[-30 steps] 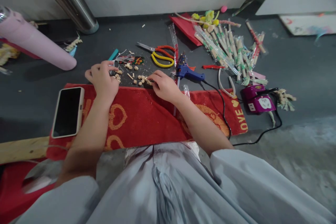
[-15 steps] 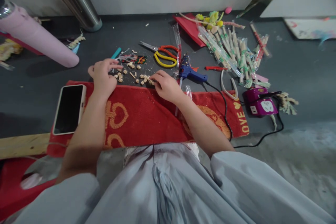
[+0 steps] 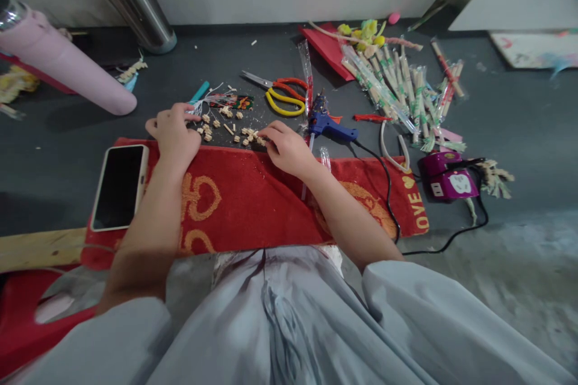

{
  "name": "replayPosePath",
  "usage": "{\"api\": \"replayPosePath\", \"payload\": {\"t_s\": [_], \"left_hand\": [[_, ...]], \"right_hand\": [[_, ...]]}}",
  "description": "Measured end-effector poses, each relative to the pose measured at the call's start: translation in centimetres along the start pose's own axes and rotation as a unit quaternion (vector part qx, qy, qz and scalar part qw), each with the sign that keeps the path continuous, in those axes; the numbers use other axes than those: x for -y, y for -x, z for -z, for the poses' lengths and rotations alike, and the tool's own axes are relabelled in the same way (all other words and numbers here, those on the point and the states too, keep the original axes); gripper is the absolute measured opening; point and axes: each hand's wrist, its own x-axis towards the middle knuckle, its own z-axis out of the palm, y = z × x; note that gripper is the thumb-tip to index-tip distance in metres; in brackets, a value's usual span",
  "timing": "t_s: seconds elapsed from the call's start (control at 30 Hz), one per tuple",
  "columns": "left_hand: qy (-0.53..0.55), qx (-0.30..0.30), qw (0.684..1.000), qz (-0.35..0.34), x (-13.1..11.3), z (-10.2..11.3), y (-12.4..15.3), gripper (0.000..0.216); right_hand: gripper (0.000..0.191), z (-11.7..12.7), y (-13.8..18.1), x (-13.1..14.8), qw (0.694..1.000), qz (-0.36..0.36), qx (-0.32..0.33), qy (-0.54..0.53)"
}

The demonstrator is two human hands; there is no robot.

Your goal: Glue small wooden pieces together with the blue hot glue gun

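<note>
My left hand (image 3: 170, 135) is over the left side of a scatter of small pale wooden pieces (image 3: 208, 131), its fingers stretched out beside a bundle of white strings (image 3: 204, 103). What lies under its fingertips is hard to see. My right hand (image 3: 289, 147) rests at the right end of the same scatter. Its bent fingers are closed on a small wooden piece (image 3: 259, 139), partly hidden by the fingertips. Below both hands a red towel (image 3: 253, 198) with orange hearts is spread along the table's front edge.
Scissors (image 3: 284, 96) and a blue glue gun (image 3: 332, 127) lie beyond my right hand. Its black cord runs to a purple plug box (image 3: 447, 177). Wrapped stick bundles (image 3: 401, 84) are piled at right. A phone (image 3: 120, 187) and a pink bottle (image 3: 85, 63) are at left.
My left hand has shifted slightly left, and its fingers have drawn back a little from the pieces. My right hand stays in nearly the same place.
</note>
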Motion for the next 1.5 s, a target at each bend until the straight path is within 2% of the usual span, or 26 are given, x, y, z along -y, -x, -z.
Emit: {"api": "replayPosePath", "payload": {"t_s": [0.17, 0.4, 0.6, 0.9, 1.07, 1.3, 1.5], "left_hand": [[0.029, 0.011, 0.999, -0.018, -0.7, 0.5, 0.2, 0.058], [-0.019, -0.018, 0.999, -0.029, 0.0, 0.5, 0.1, 0.051], [-0.004, -0.035, 0.998, -0.047, -0.3, 0.5, 0.4, 0.045], [-0.015, 0.036, 0.998, -0.049, -0.9, 0.7, 0.3, 0.050], [-0.034, 0.020, 0.998, -0.051, -1.0, 0.9, 0.5, 0.052], [-0.075, -0.006, 0.997, 0.002, -1.3, 1.6, 0.5, 0.040], [-0.047, 0.018, 0.998, -0.024, -1.5, 1.7, 0.4, 0.047]], "right_hand": [[0.038, 0.2, -0.1, 0.1, 1.000, -0.002, 0.006, -0.001], [0.037, 0.2, 0.0, 0.2, 1.000, -0.006, 0.008, -0.002], [0.037, 0.1, 0.0, 0.1, 1.000, -0.002, 0.006, 0.003], [0.038, 0.2, -0.1, 0.3, 1.000, -0.007, 0.016, 0.021], [0.038, 0.2, -0.1, 0.4, 1.000, -0.003, 0.015, 0.024], [0.038, 0.3, -0.2, 0.5, 0.999, -0.009, 0.027, 0.027], [0.036, 0.1, -0.2, 0.4, 0.999, -0.007, 0.019, 0.026]]}}
